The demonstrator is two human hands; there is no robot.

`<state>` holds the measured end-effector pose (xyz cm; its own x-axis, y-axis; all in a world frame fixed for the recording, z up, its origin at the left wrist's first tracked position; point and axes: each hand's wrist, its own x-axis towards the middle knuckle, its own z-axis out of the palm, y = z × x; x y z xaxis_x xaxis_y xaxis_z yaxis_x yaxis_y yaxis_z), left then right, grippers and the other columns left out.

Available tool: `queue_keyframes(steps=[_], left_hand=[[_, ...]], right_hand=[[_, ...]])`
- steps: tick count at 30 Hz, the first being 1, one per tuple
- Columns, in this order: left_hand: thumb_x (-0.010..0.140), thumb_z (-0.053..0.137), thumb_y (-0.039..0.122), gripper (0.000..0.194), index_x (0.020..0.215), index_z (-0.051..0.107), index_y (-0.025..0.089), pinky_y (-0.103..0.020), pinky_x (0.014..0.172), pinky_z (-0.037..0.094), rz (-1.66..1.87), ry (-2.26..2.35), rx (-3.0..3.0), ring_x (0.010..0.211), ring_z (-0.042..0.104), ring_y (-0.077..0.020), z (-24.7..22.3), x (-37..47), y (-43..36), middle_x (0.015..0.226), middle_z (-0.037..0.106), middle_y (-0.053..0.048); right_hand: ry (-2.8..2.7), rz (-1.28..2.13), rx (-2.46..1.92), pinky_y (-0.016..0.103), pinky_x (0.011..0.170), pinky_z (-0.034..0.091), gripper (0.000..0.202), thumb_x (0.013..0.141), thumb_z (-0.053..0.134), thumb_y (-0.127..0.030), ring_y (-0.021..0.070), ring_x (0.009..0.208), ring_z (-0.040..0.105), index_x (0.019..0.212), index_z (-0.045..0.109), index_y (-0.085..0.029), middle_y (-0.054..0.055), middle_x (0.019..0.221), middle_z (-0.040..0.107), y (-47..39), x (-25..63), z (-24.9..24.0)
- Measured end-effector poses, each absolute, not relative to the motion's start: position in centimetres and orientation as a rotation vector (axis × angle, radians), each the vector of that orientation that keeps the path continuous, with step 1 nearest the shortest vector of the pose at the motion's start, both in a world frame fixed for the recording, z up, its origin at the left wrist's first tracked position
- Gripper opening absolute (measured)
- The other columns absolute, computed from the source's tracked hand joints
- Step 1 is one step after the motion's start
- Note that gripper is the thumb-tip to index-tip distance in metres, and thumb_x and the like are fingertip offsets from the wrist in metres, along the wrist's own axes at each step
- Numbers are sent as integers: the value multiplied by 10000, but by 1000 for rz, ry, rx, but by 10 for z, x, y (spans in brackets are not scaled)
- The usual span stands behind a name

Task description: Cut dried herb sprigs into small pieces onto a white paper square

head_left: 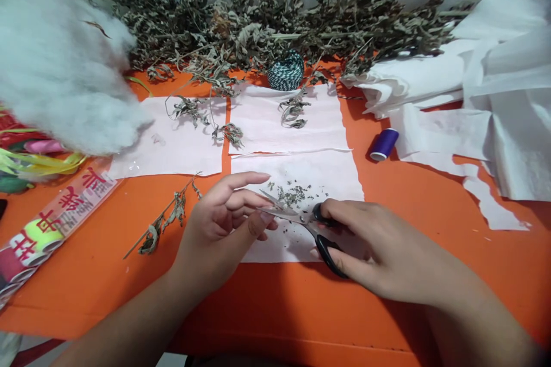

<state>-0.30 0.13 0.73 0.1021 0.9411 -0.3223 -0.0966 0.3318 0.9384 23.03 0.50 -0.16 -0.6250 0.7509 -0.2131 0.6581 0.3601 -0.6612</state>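
Observation:
My right hand [370, 246] grips the black-handled scissors [286, 212], fingers and thumb in the loops, with the blades slightly apart. The blades point left into my left hand [230, 215], close to its thumb. That hand's index finger is stretched out and the others are loosely curled. I see nothing between its fingers, though the inner side is partly hidden. Chopped dried leaf bits [295, 193] lie under the scissors on a white fabric piece [344, 175]. Left of my left hand, a dried leafy sprig [166, 218] rests on the orange table [142, 298].
Dried leafy branches [258, 23] line the wall behind a twine ball [286, 70]. White stuffing [64, 63] bulges at upper left, above a packet of thread spools [47, 235]. On the right are a purple thread spool [384, 144] and white fabric sheets [516, 97].

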Motion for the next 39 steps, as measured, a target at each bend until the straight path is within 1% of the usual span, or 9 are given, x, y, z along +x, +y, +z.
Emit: queue_keyframes(steps=[6,13,18,22,25,28,31,39], left_hand=[[842,703,170,283,1099,603,233,-179,583,571,899,1181,973,655,713,-110,5,-8,1,768,690,45],[826,720,212,306,1109,604,211,-205,572,565,852,1238,995,619,689,-129,6,-7,3,731,687,20],[816,720,209,305,1103,617,206,-204,551,554,871,1271,987,603,680,-132,7,-6,1,701,689,13],[815,726,217,300,1098,627,213,-201,585,555,872,1272,1005,658,691,-136,9,-4,0,712,698,14],[809,727,193,287,1080,640,229,-178,609,546,923,1299,1011,689,681,-119,9,-2,0,724,703,27],[788,742,165,308,1074,647,231,-160,609,536,944,1337,1008,688,658,-102,8,0,1,736,692,33],[767,760,165,326,1070,650,217,-170,601,539,942,1346,991,673,644,-105,7,-1,1,746,678,26],[758,770,179,319,1058,667,213,-188,583,532,925,1337,948,624,632,-109,8,0,2,734,687,19]], right_hand=[[-2498,1132,-1288,263,583,338,108,878,543,-267,153,633,492,897,450,-217,-10,752,565,5,229,-2],[-2499,1201,-1290,267,579,312,139,906,520,-283,156,626,466,833,420,-221,-5,729,546,6,229,-1],[-2504,1205,-1291,268,573,298,152,918,506,-287,153,612,452,820,408,-224,-10,714,534,6,229,-1],[-2507,1204,-1291,269,572,294,156,921,492,-279,154,606,452,810,396,-227,-12,702,527,7,230,0],[-2500,1210,-1303,267,564,296,155,918,491,-271,151,593,451,805,394,-228,-16,691,527,6,229,1],[-2497,1196,-1323,267,563,304,132,915,494,-259,151,595,464,818,411,-224,-14,697,543,6,228,1],[-2503,1165,-1333,269,558,306,108,906,501,-248,153,596,471,831,429,-219,-8,698,554,6,228,0],[-2515,1164,-1339,264,543,289,144,906,486,-237,147,575,463,787,405,-225,-10,674,541,6,230,1]])
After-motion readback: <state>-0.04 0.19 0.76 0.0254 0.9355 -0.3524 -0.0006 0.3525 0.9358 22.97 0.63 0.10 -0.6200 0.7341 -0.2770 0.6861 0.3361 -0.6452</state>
